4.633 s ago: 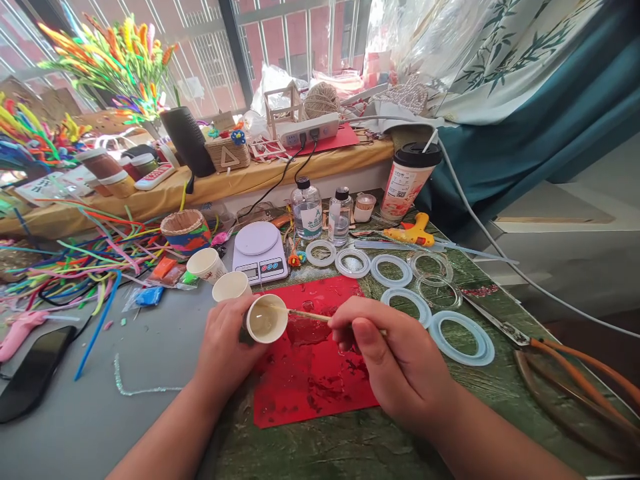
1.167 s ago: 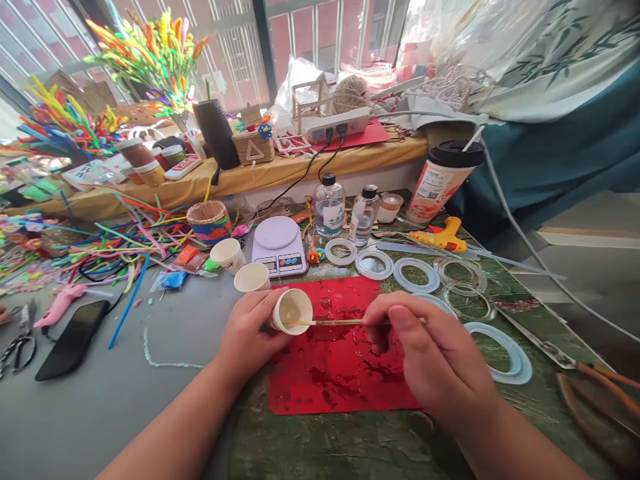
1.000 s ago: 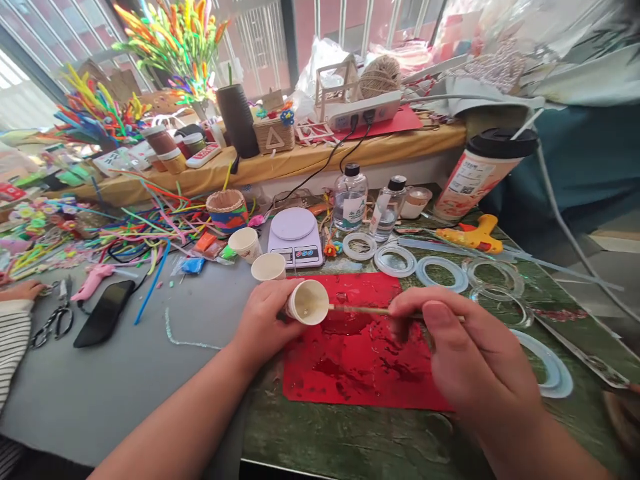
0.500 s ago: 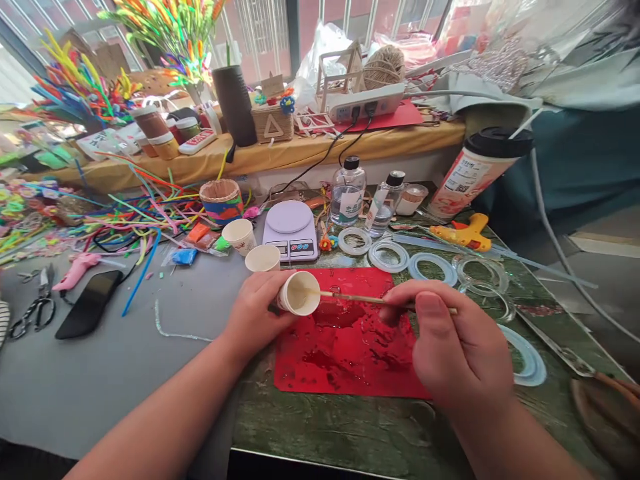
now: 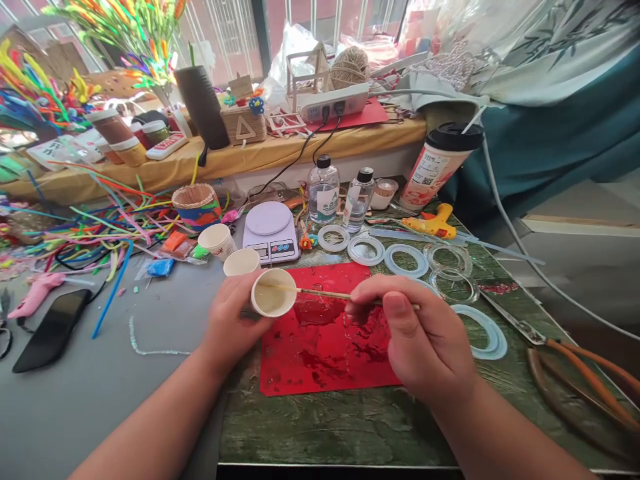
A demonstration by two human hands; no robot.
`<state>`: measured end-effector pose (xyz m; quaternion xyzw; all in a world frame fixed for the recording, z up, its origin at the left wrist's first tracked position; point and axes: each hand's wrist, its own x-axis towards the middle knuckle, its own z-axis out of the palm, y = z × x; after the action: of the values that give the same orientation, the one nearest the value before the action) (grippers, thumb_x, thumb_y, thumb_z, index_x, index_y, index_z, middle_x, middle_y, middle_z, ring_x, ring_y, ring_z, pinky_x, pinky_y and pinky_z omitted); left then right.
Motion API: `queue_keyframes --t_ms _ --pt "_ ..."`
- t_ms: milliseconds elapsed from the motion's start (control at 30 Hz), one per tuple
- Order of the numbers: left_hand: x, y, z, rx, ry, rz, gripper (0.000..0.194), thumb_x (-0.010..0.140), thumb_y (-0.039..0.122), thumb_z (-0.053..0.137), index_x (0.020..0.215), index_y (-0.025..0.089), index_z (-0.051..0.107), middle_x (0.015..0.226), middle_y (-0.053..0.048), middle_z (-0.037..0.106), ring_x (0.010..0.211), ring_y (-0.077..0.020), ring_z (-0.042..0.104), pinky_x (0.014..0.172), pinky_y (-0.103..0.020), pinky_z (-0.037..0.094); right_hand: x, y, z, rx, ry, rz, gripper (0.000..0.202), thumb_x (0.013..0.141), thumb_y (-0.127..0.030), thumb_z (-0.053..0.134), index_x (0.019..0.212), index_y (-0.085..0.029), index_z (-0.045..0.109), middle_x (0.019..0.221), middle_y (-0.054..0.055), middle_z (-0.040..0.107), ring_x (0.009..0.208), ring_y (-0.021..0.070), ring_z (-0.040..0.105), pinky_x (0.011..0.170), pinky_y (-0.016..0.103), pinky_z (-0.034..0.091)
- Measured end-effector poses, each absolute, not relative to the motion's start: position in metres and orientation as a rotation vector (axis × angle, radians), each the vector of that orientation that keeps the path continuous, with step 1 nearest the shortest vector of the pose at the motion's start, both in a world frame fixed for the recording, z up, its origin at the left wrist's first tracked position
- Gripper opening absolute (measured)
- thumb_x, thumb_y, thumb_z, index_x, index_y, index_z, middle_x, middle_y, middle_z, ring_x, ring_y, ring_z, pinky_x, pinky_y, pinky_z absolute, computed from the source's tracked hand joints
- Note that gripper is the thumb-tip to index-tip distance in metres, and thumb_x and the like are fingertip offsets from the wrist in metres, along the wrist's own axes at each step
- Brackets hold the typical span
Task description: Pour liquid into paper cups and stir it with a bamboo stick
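Note:
My left hand (image 5: 230, 317) is wrapped round a white paper cup (image 5: 274, 311), which leans with its mouth toward me over the left part of a wet red sheet (image 5: 330, 380). Pinched in my right hand (image 5: 417, 327) is a thin wooden stick (image 5: 325, 293); its far end reaches into the cup, where a pale liquid shows. Two more paper cups, a near one (image 5: 242, 262) and a farther one (image 5: 217, 241), stand just behind my left hand. Clear puddles and drips lie on the sheet under both hands.
Behind the sheet are a kitchen scale (image 5: 271, 233), two clear bottles (image 5: 324, 193) and several ring moulds (image 5: 406, 260). At right lie scissors (image 5: 543, 340) and a yellow glue gun (image 5: 434, 222); a tall drink cup (image 5: 440, 163) stands behind. A phone (image 5: 53, 330) and pipe cleaners (image 5: 100, 220) occupy the left.
The view has swung to the right, so most things sit farther left, and the scissors show more fully. Both hands keep their holds on the cup and the stick, which stays in the cup.

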<state>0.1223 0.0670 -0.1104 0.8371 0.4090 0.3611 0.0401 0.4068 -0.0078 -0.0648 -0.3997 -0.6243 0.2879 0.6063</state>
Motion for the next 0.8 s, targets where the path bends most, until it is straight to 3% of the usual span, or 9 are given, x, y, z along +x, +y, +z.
queue_keyframes --t_ms 300,800 --pt "0.1243 0.0695 -0.1105 2.626 1.282 1.113 0.052 0.097 0.029 0.083 0.147 0.028 0.068 0.136 -0.009 0.081 0.124 -0.0301 0.074 0.109 -0.044 0.059 0.4079 -0.0071 -0.0623 -0.946 -1.471 0.611 0.031 0.122 -0.032 0.049 0.106 -0.024 0.074 0.085 0.001 0.074 0.075 0.015 0.071 0.069 0.028 0.059" --pt "0.1195 0.0684 -0.1103 2.53 1.362 1.291 0.055 0.095 0.028 0.086 0.147 0.029 0.066 0.134 -0.008 0.079 0.123 -0.0296 0.072 0.109 -0.044 0.057 0.403 -0.0031 -0.0678 -0.819 -1.433 0.715 0.029 0.123 -0.037 0.048 0.117 -0.027 0.074 0.095 0.0 0.075 0.084 0.0143 0.071 0.076 0.028 0.06"
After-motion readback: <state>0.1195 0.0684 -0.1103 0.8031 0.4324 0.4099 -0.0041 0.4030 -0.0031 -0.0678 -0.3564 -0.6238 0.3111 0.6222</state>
